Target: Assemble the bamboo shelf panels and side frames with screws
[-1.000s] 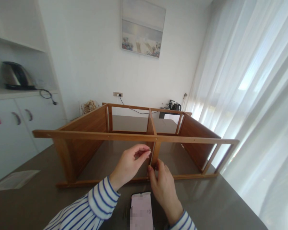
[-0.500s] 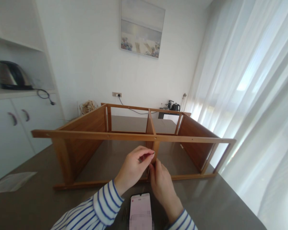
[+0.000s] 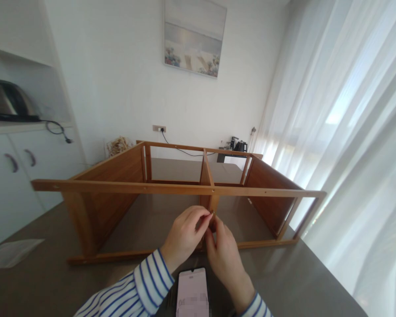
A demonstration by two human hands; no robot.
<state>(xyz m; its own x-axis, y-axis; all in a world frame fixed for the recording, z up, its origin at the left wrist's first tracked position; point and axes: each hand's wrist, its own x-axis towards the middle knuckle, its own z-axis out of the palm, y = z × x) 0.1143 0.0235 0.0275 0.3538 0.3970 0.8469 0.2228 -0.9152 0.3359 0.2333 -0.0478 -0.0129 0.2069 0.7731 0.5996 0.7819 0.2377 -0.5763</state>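
A brown wooden shelf frame (image 3: 171, 189) lies on a dark grey table (image 3: 284, 281), its middle divider (image 3: 207, 174) running away from me. My left hand (image 3: 185, 235) is closed in a pinch on a small screw I can barely make out, right at the divider's near upright. My right hand (image 3: 226, 255) is closed too, fingertips meeting the left hand's at the same spot; what it grips is hidden. Both wrists wear blue-and-white striped sleeves.
A phone (image 3: 192, 293) with a lit screen lies on the table at my wrists. A clear plastic bag (image 3: 11, 253) rests at the left edge. White cabinets with a kettle (image 3: 6, 101) stand left; sheer curtains (image 3: 356, 132) hang right.
My left hand has drifted right and down, closing the gap to my right hand at the divider upright. The view has shifted slightly right.
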